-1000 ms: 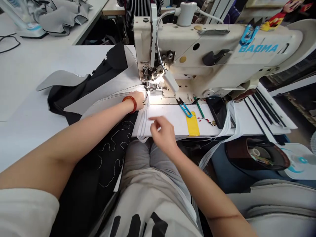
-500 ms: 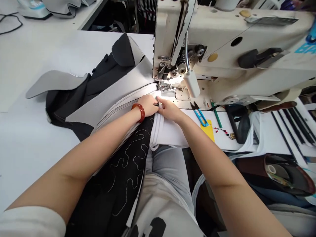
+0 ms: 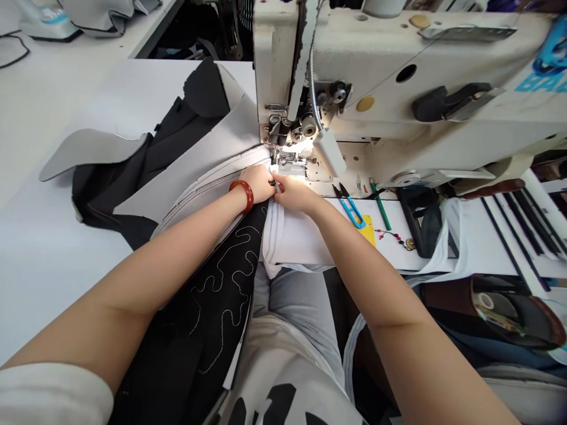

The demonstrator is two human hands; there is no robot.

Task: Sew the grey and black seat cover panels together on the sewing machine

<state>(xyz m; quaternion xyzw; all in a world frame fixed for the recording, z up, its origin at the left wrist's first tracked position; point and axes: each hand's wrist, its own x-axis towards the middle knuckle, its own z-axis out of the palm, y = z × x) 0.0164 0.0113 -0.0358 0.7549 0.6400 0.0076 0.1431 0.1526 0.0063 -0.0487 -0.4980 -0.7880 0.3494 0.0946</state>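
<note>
My left hand (image 3: 257, 183), a red bangle on its wrist, is closed on the edge of a grey and black fabric piece (image 3: 186, 147) just in front of the sewing machine's presser foot (image 3: 275, 156). Against it, my right hand (image 3: 292, 193) pinches a white strip (image 3: 273, 227) with grey lines. The strip hangs from the fingers to the table's front edge. A black part with wavy pale stitching (image 3: 230, 277) drapes from under my left hand down over my lap. The fingertips of both hands partly hide each other and the fabric edge.
The sewing machine (image 3: 376, 71) fills the back right, its lamp (image 3: 330, 152) lit near the needle. Right of my hands lie blue thread snips (image 3: 352, 206), a green pencil (image 3: 381, 206), a yellow card (image 3: 368, 230) and a beaded string (image 3: 394, 237). Black strips (image 3: 522, 224) lie far right.
The view has shifted slightly, so most things appear further left. Both hands stay closed close to the presser foot. The white strip's fold by my lap spreads wider.
</note>
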